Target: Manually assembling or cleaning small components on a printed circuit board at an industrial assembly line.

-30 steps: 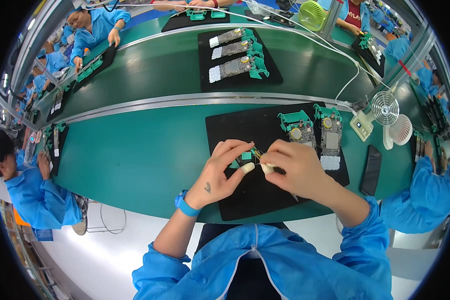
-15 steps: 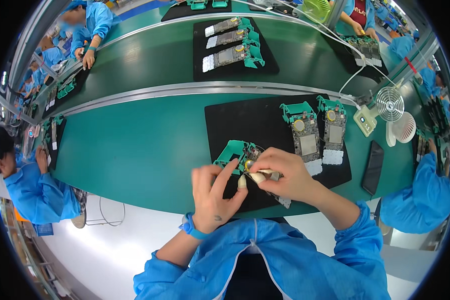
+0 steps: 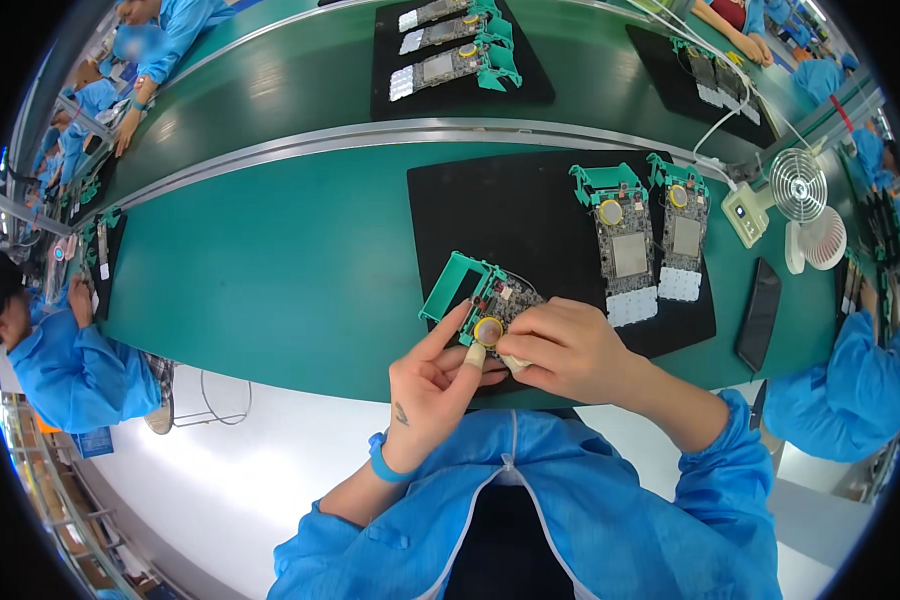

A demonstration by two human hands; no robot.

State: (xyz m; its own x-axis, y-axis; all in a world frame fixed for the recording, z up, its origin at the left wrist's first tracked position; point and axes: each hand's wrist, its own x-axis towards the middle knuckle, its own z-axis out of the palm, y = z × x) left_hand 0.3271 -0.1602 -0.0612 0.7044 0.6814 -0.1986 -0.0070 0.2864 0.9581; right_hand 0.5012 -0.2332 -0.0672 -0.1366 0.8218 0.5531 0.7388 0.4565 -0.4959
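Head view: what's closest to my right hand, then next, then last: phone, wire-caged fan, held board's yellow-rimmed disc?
1. Yellow-rimmed disc: just left of your right hand.
2. Phone: out to the right.
3. Wire-caged fan: right, farther back.

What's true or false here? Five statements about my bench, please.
The left hand and right hand are both at one circuit board. True.
Two other circuit boards lie farther right on the black mat. True.
The smartphone lies on the black mat. False: the smartphone is on the green tabletop, right of the mat.
The left thumb wears a pale finger cot. True.
The blue wristband is on the right wrist. False: the blue wristband is on the left.
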